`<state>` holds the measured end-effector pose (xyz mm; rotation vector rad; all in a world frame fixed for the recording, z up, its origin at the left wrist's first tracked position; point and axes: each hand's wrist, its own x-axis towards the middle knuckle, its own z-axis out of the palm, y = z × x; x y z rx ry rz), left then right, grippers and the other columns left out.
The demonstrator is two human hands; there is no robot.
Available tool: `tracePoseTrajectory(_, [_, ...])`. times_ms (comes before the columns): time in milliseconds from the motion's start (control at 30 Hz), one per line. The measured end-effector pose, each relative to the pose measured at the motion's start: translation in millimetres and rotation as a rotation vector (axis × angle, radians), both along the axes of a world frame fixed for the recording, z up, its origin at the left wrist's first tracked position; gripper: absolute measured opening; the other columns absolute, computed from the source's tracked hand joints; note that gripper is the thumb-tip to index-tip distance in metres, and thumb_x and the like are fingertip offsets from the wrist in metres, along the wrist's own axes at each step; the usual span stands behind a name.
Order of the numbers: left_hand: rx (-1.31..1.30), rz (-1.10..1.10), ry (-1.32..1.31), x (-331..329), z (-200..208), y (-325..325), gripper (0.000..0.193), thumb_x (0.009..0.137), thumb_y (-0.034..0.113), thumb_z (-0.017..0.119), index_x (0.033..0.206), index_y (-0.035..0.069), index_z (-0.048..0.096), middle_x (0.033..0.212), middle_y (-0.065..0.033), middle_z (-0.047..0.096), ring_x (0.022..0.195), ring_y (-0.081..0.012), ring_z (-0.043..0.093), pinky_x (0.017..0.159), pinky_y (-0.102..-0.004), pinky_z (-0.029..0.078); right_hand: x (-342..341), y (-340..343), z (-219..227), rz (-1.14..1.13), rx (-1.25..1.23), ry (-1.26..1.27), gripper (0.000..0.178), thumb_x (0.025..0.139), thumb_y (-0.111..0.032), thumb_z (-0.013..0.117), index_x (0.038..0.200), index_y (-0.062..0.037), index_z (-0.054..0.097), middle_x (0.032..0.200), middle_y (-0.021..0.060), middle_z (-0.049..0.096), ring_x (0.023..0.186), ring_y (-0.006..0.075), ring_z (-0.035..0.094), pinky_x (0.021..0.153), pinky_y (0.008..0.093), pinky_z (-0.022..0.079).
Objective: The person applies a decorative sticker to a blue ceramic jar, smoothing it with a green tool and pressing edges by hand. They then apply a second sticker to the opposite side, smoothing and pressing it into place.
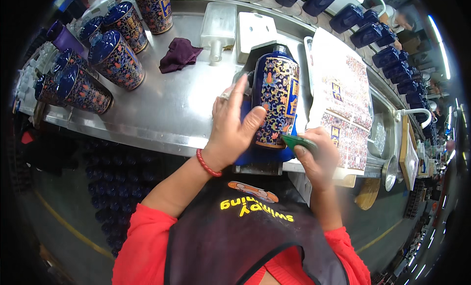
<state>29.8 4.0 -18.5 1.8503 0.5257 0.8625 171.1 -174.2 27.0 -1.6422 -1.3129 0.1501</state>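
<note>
A dark blue bottle [277,96] with a colourful floral pattern and gold edging lies on a dark stand in front of me, its neck pointing away. My left hand [234,121] rests along the bottle's left side, fingers stretched out and thumb on the patterned surface. Between the fingers of my right hand [318,155] is a green scraper [293,142], its edge against the bottle's lower right end. A blue cloth or pad [260,156] shows under the bottle's near end. To the right lie printed pattern sheets [343,103] in the same floral design.
Several finished-looking patterned bottles [117,59] stand at the left of the metal table [162,108]. A crumpled purple cloth [180,54], a clear square bottle [218,27] and a white block [255,32] lie beyond. Plain blue bottles [365,35] line the far right rack; a sink [380,133] sits below.
</note>
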Motion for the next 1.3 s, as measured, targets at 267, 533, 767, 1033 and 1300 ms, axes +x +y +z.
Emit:
tracePoseTrajectory(267, [0.423,-0.12,0.14,3.6,19.0,-2.2,0.098,0.094,0.069,0.047,0.159,-0.001,0.024,0.154,-0.0226,0.041,0.144,-0.0424,0.035,0.115,-0.067,0.017,1.7,0.4,-1.1,-0.005,-0.006,0.022,0.025,0.082,-0.002,0.078,0.105,0.0014,0.068,0.088,0.0135,0.068,0.077,0.0223,0.065,0.067,0.0304,0.05])
tracePoseTrajectory(533, [0.461,-0.101,0.128,19.5,22.1,18.1,0.096,0.095,0.068,0.048,0.155,-0.005,0.029,0.148,-0.0296,0.044,0.139,-0.0484,0.039,0.117,-0.0636,0.02,2.8,0.6,-3.3,0.01,-0.013,0.08,0.023,0.084,-0.003,0.076,0.104,0.0024,0.068,0.088,0.0133,0.067,0.076,0.022,0.064,0.068,0.0307,0.05])
tracePoseTrajectory(767, [0.527,-0.077,0.154,24.4,23.4,29.7,0.093,0.095,0.067,0.048,0.155,-0.002,0.033,0.145,-0.0237,0.049,0.137,-0.046,0.04,0.115,-0.0626,0.024,4.6,2.0,-4.3,0.0,-0.017,0.093,0.024,0.083,-0.002,0.076,0.105,0.0027,0.067,0.088,0.0129,0.066,0.076,0.021,0.063,0.068,0.0299,0.049])
tracePoseTrajectory(1033, [0.411,-0.103,0.09,26.1,19.2,33.6,0.094,0.095,0.071,0.043,0.157,0.002,0.033,0.149,-0.0247,0.047,0.142,-0.0433,0.038,0.117,-0.0615,0.02,5.4,-2.0,-12.5,-0.015,-0.023,0.194,0.024,0.084,-0.003,0.074,0.106,0.0031,0.067,0.086,0.012,0.065,0.075,0.0202,0.063,0.067,0.0286,0.049])
tracePoseTrajectory(1300, [0.429,-0.23,0.059,18.4,13.7,32.2,0.093,0.094,0.073,0.042,0.159,0.007,0.031,0.154,-0.0221,0.043,0.146,-0.042,0.035,0.12,-0.0604,0.016,5.9,-0.9,-11.6,-0.037,-0.056,0.203,0.023,0.085,-0.006,0.074,0.105,0.0028,0.068,0.084,0.0106,0.064,0.074,0.0196,0.062,0.066,0.0291,0.048])
